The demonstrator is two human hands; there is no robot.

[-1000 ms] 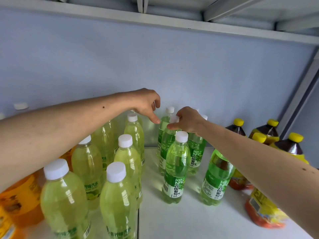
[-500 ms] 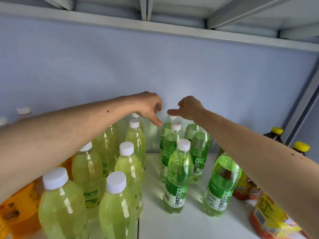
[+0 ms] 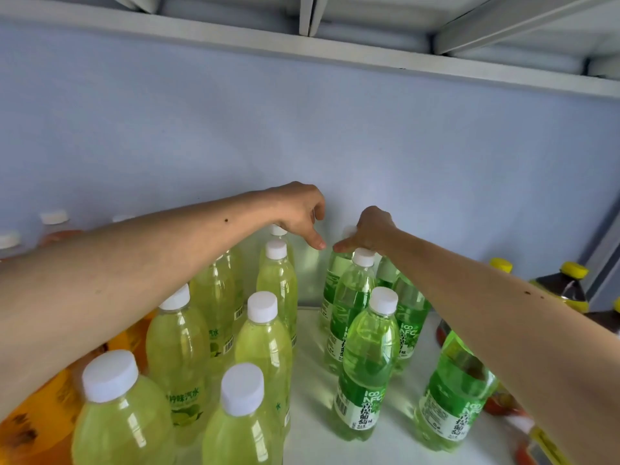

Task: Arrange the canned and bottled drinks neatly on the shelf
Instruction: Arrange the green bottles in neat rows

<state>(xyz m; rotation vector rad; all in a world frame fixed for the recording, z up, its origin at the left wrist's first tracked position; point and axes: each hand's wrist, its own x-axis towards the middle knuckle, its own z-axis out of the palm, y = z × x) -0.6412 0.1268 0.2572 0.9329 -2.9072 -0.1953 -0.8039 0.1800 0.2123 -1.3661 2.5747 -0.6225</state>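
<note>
A white shelf is carrying the drinks, backed by a pale blue wall, with another shelf's underside overhead. Pale lime bottles are standing at left, green bottles at centre right. Orange bottles at near left are being hidden behind the left arm, and dark yellow-capped bottles at far right are being cut off. The green labels are reading "100 NFC". The left hand is hovering with fingers curled, empty. The right hand is resting over a far green bottle's cap; its grip cannot be told.
</note>
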